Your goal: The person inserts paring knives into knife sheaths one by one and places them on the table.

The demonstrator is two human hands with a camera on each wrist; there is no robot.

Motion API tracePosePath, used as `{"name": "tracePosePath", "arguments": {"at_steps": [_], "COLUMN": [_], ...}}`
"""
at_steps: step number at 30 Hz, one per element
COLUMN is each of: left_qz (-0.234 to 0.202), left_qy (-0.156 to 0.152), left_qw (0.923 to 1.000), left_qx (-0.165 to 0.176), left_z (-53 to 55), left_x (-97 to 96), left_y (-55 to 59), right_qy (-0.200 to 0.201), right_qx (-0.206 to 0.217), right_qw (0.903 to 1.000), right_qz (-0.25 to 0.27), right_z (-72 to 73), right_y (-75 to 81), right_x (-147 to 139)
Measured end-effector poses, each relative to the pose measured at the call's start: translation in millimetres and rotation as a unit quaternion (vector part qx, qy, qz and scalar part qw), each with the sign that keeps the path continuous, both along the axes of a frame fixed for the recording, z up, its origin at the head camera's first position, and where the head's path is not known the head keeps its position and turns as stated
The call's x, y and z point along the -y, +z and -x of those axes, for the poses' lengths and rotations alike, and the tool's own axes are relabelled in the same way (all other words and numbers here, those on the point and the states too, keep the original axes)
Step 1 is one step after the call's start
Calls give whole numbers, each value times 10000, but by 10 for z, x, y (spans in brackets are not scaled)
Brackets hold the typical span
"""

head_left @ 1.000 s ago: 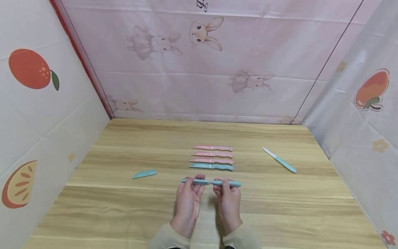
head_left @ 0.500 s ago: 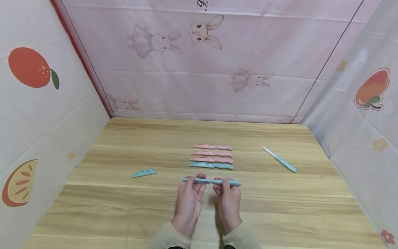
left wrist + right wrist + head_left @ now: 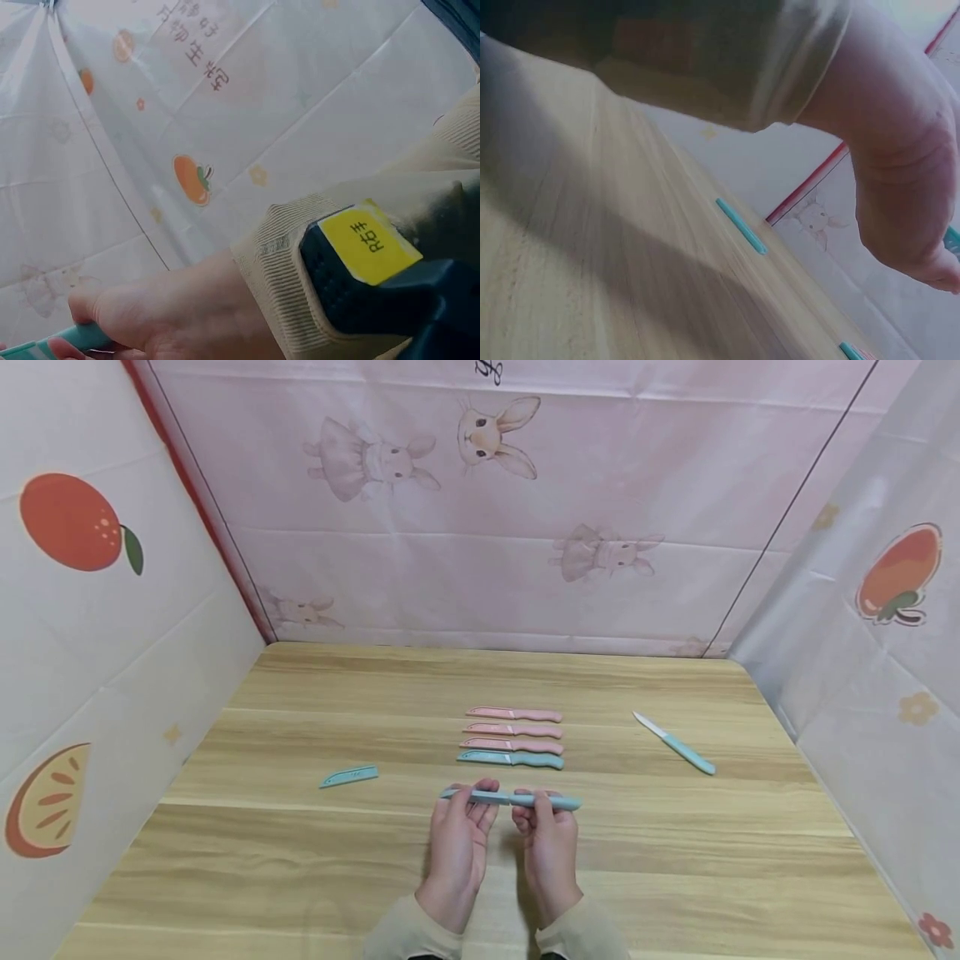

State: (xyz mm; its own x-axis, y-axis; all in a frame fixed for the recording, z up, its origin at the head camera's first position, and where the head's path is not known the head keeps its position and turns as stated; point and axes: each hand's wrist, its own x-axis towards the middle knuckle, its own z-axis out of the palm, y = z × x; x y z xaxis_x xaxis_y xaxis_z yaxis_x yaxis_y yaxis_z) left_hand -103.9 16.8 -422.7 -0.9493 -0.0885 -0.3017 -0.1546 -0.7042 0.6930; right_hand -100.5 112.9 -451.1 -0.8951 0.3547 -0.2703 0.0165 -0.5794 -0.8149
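Just in front of the row of knives, my left hand (image 3: 457, 847) pinches a light blue blade sheath (image 3: 489, 797). My right hand (image 3: 551, 852) grips the light blue handle of a paring knife (image 3: 568, 803), in line with the sheath. The blade is hidden inside the sheath, and handle and sheath meet or nearly meet. In the left wrist view my right hand (image 3: 187, 311) shows with the knife (image 3: 82, 336) between thumb and fingers. The right wrist view has my left hand (image 3: 907, 172), with a bit of the sheath (image 3: 952, 238) at the edge.
A sheathed blue knife (image 3: 517, 761) and pink knives (image 3: 517, 746) lie in a row beyond my hands. To the left is a loose blue sheath (image 3: 348, 777); to the right, a bare-bladed blue knife (image 3: 678, 747). Printed curtains surround the wooden table (image 3: 262, 860).
The small gap between sheath and handle has closed as the two came together. Both hands otherwise stay in nearly the same place. The things on the table have not moved.
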Motion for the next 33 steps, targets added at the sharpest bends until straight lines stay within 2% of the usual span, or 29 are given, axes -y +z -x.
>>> {"name": "tracePosePath", "arguments": {"at_steps": [6,9,11,14,16,19,23,25,27,29,31,33], "left_qz": [139,523,776,1166,1397,1851,2430,2765,3182,3588,4098,4512], "left_qy": [-318,-438,-421,-231,36,517,965,985,832,438,-187,-972], "left_qw": [9986,9967,9955,9927,9901,9813,9651,9554,9428,9298,9086,8836], "left_qx": [-390,-437,-346,-182,-91,-54,-164,-338,-539,-690,-787,-785], "left_z": [-9,15,42,95,128,171,201,215,236,262,297,331], "left_x": [21,54,86,144,180,220,247,262,287,321,362,402], "left_y": [10,13,6,-18,-32,-57,-90,-107,-129,-155,-186,-215], "right_qy": [355,229,20,-237,-329,-381,-193,47,369,813,1316,1770], "right_qx": [-106,-196,-227,-193,-179,-104,212,437,624,754,847,898], "right_qw": [9973,9952,9948,9970,9984,9992,9954,9900,9831,9758,9660,9539], "right_qz": [632,936,989,716,434,-27,-909,-1339,-1682,-1885,-2060,-2252], "right_z": [-6,7,22,52,69,88,114,126,136,141,147,156], "right_y": [3,18,29,41,45,47,55,60,63,56,42,16], "right_x": [-81,-143,-187,-247,-280,-321,-392,-437,-482,-522,-556,-587]}}
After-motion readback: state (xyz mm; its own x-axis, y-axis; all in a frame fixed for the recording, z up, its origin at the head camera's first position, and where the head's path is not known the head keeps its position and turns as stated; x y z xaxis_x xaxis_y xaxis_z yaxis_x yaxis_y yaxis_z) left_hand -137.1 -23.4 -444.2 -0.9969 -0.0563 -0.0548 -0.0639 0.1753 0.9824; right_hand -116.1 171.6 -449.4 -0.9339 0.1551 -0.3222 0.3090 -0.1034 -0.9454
